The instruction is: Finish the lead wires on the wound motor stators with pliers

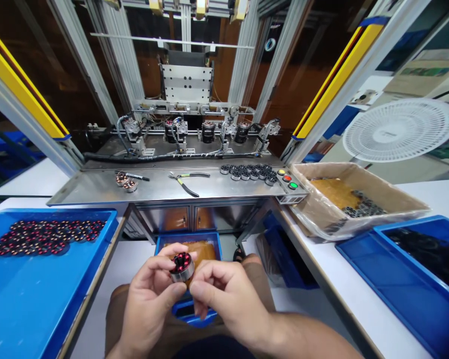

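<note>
Left hand (pixel 147 289): gripping the stator between thumb and fingers.
Stator (pixel 182 268): in the left hand, tilted, red windings upward inside a metal rim.
Right hand (pixel 234 294): thumb and forefinger pinched together just beside the stator; cannot tell whether anything is between them.
Blue bin (pixel 220 248): below and beyond both hands.
Pliers (pixel 189 192): ahead of the hands, handles spread.
Black-topped rings (pixel 247 173): ahead and right.
Blue tray (pixel 33 299): left of the hands, many wound parts (pixel 48 237) at its far end.
Carton (pixel 333 228): right and ahead.
</note>
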Demonstrator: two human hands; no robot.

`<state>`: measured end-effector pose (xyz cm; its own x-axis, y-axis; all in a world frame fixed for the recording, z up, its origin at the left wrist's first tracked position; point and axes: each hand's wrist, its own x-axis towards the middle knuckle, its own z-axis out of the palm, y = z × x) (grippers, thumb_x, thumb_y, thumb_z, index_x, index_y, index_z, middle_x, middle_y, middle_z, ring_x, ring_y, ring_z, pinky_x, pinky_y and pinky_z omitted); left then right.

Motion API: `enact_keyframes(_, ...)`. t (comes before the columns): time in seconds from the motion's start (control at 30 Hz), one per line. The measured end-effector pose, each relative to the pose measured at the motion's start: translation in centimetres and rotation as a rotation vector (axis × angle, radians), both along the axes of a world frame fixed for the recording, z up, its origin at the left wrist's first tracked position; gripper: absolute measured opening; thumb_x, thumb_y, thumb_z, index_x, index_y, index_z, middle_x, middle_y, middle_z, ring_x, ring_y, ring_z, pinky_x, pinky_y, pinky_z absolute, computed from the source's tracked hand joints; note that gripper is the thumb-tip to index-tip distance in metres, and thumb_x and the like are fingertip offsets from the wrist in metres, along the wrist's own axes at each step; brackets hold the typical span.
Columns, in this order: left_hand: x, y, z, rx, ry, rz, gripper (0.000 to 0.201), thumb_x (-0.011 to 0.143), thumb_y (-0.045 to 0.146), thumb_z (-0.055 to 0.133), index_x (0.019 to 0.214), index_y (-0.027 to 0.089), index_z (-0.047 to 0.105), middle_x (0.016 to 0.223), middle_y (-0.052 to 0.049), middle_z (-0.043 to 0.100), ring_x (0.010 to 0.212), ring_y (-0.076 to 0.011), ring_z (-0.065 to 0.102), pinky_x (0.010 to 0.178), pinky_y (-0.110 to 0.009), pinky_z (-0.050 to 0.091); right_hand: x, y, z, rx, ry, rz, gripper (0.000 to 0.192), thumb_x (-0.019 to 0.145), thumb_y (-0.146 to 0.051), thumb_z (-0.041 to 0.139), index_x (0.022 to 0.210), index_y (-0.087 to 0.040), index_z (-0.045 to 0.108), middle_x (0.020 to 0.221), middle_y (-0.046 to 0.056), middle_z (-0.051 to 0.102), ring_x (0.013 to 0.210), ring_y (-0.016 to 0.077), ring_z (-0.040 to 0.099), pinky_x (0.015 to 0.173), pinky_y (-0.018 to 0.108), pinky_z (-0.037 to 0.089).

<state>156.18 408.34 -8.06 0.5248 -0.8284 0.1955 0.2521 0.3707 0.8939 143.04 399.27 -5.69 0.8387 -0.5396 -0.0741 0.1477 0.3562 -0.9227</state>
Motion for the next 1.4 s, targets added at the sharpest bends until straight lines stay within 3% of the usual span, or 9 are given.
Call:
enact_keyframes(0.23, 0.7, 0.0, -0.2, -0.071, -0.12, -0.04, 0.022, 0.076, 0.013, 0.078, 0.09, 0.028, 0.069, 0.116, 0.0, 0.072, 0.116, -0.0234, 0.067, 0.095, -0.033, 0.056, 0.4, 0.4, -1.8, 0.442, -0.199, 0.068, 0.05, 0.073, -0.057, 0.078, 0.084, -0.009, 0.069, 0.074, 0.007, 0.065, 0.062, 0.0137, 0.064, 0.057, 0.026, 0.053)
enact_keyframes(0.43, 0.8, 0.6, -0.6, -0.032, -0.288, -0.009, 0.033, 0.074, 0.007, 0.078, 0.097, 0.031, 0.07, 0.124, -0.001, 0.07, 0.131, -0.0231, 0.056, 0.108, -0.035, 0.047, 0.8, 0.5, -2.2, 0.555, -0.276, 0.101, 0.035, 0.068, -0.037, 0.087, 0.084, -0.011, 0.069, 0.078, 0.003, 0.062, 0.068, 0.0086, 0.057, 0.069, 0.021, 0.046)
enact_keyframes(0.5, 0.8, 0.8, -0.7, 0.05, -0.275, 0.054, 0.058, 0.066, 0.016, 0.086, 0.118, 0.033, 0.066, 0.14, -0.004, 0.061, 0.135, -0.0249, 0.051, 0.108, -0.03, 0.046, 0.7, 0.0, -2.5, 0.264, -0.302, -0.017, 0.027, 0.068, -0.032, 0.087, 0.082, -0.015, 0.07, 0.082, 0.002, 0.06, 0.075, 0.0107, 0.057, 0.072, 0.023, 0.046)
enact_keyframes(0.57, 0.8, 1.0, -0.7, 0.163, -0.255, 0.054, 0.077, 0.058, 0.027, 0.092, 0.129, 0.029, 0.062, 0.14, -0.008, 0.061, 0.128, -0.0262, 0.058, 0.103, -0.025, 0.049, 0.2, -0.6, -2.7, -0.267, -0.314, -0.191, 0.018, 0.071, -0.022, 0.085, 0.082, -0.018, 0.07, 0.086, 0.002, 0.057, 0.081, 0.0124, 0.056, 0.074, 0.024, 0.046)
enact_keyframes(0.67, 0.6, 1.3, -0.7, 0.274, -0.253, -0.078, 0.058, 0.066, 0.036, 0.086, 0.12, 0.027, 0.068, 0.114, -0.007, 0.074, 0.106, -0.0235, 0.07, 0.092, -0.023, 0.056, -0.6, -1.6, -2.6, -0.954, -0.317, -0.33, 0.02, 0.078, -0.007, 0.072, 0.094, -0.02, 0.069, 0.091, 0.004, 0.055, 0.085, 0.0145, 0.056, 0.075, 0.027, 0.049)
enact_keyframes(0.73, 0.4, 1.3, -0.6, 0.285, -0.311, -0.065, 0.045, 0.073, 0.033, 0.081, 0.117, 0.029, 0.07, 0.109, -0.004, 0.076, 0.099, -0.0206, 0.073, 0.086, -0.022, 0.058, -1.1, -2.1, -2.3, -1.078, -0.328, -0.325, 0.026, 0.08, -0.006, 0.067, 0.102, -0.02, 0.067, 0.094, 0.006, 0.057, 0.086, 0.0158, 0.058, 0.075, 0.028, 0.051)
enact_keyframes(0.97, 0.2, 1.6, 0.6, 0.211, -0.96, 0.238, 0.046, 0.075, 0.017, 0.077, 0.118, 0.03, 0.065, 0.11, -0.001, 0.072, 0.102, -0.0152, 0.068, 0.096, -0.023, 0.053, -1.4, -2.5, -0.5, -0.74, -0.224, -0.253, 0.021, 0.078, -0.029, 0.08, 0.091, -0.018, 0.068, 0.084, 0.004, 0.066, 0.077, 0.0155, 0.062, 0.07, 0.028, 0.049)
enact_keyframes(1.23, -0.2, 1.7, 0.6, 0.197, -0.642, 0.118, 0.038, 0.077, 0.02, 0.076, 0.112, 0.031, 0.068, 0.116, -0.003, 0.071, 0.106, -0.0199, 0.071, 0.087, -0.023, 0.059, -1.5, -1.6, -0.6, -0.291, -0.101, -0.169, 0.022, 0.084, -0.03, 0.072, 0.07, -0.017, 0.061, 0.072, 0.0, 0.058, 0.066, 0.011, 0.052, 0.062, 0.024, 0.041)
enact_keyframes(1.4, 0.2, 1.9, 1.0, 0.162, -0.971, 0.223, 0.038, 0.078, 0.017, 0.075, 0.113, 0.026, 0.065, 0.113, -0.004, 0.072, 0.105, -0.0174, 0.07, 0.093, -0.023, 0.056, -2.5, -3.0, -1.4, -0.199, -0.037, -0.092, 0.031, 0.088, -0.043, 0.067, 0.072, -0.017, 0.059, 0.07, 0.001, 0.057, 0.066, 0.0129, 0.053, 0.064, 0.027, 0.042)
